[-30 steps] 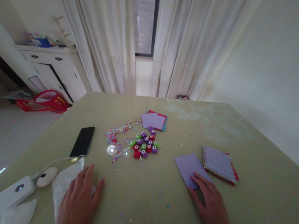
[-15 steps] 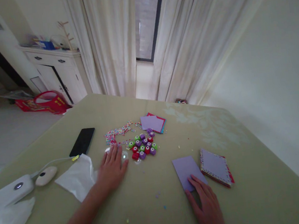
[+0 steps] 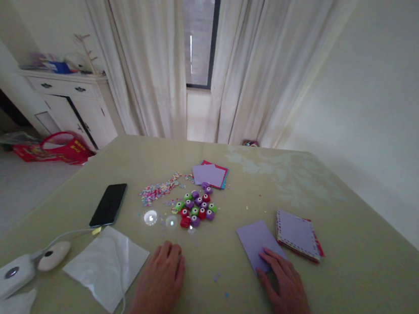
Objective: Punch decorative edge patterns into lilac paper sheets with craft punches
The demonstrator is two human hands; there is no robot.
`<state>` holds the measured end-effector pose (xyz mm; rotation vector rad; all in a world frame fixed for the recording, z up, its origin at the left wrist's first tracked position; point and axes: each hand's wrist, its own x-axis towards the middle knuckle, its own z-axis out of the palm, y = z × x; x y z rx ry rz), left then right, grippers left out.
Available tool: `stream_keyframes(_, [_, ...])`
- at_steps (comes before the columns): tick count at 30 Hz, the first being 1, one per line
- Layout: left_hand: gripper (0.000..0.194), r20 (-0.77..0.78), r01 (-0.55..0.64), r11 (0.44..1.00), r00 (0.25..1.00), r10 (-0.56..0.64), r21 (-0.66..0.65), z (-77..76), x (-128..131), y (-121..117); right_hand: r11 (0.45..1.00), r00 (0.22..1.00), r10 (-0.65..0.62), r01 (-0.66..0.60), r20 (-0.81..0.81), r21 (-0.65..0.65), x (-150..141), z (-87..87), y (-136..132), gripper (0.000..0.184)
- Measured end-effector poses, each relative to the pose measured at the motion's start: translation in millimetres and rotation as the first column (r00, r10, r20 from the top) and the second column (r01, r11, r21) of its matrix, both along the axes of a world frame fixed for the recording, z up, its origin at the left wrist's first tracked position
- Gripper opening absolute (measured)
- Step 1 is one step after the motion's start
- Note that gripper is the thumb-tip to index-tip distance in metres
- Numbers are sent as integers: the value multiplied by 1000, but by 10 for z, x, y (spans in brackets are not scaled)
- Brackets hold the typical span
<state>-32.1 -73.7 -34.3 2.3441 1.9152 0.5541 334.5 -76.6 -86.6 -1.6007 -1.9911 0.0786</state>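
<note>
My right hand (image 3: 284, 288) lies flat with its fingers spread, the fingertips pressing the near edge of a lilac paper sheet (image 3: 254, 243) on the table. A stack of coloured paper with punched edges (image 3: 297, 233) sits just right of that sheet. My left hand (image 3: 160, 283) rests on the bare table, fingers loosely curled down, holding nothing. Beyond it lies a cluster of small green, purple and red craft punches (image 3: 196, 209). Two small clear round pieces (image 3: 150, 217) lie left of the punches.
A clear plastic bag (image 3: 106, 266) lies left of my left hand. A black phone (image 3: 108, 205), a white charger with cable (image 3: 53, 255), scattered confetti (image 3: 158, 189) and a second paper pile (image 3: 209, 175) are farther out. The table edge runs along the right.
My left hand pulled back toward me from the clear round pieces by the punches and now rests lower on the table. The plastic bag lies flatter. My right hand stayed on the lilac sheet.
</note>
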Motion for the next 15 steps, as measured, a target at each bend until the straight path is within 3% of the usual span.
stream_keyframes(3, [22, 2, -109, 994, 994, 109, 2, 8, -95, 332, 1000, 1000, -11, 10, -2, -29, -24, 25, 42, 44])
stream_keyframes(7, [28, 27, -178, 984, 984, 178, 10, 173, -279, 837, 998, 1000, 21, -22, -11, -53, -20, 65, 8, 43])
stream_keyframes(10, [27, 65, -152, 988, 986, 154, -35, 373, -215, 686, 998, 999, 30, -31, -25, -56, -14, 94, -65, 39])
stream_keyframes(11, [31, 101, -110, 989, 988, 120, -99, 434, -166, 525, 998, 999, 26, -27, -28, -53, -15, 103, -84, 38])
stream_keyframes(12, [39, 217, -23, 959, 972, 87, -283, 481, -114, 330, 999, 999, 21, -23, -30, -50, -19, 112, -95, 37])
stream_keyframes(13, [48, 345, 109, 869, 936, 75, -483, 508, -66, 123, 999, 999, 16, -17, -30, -46, -24, 120, -96, 36])
stream_keyframes(14, [53, 477, 278, 702, 874, 99, -655, 511, -26, -74, 999, 999, 11, -12, -31, -45, -31, 128, -88, 36])
stream_keyframes(15, [54, 556, 417, 501, 815, 165, -759, 490, 2, -241, 999, 999, 5, -7, -33, -46, -38, 137, -72, 35])
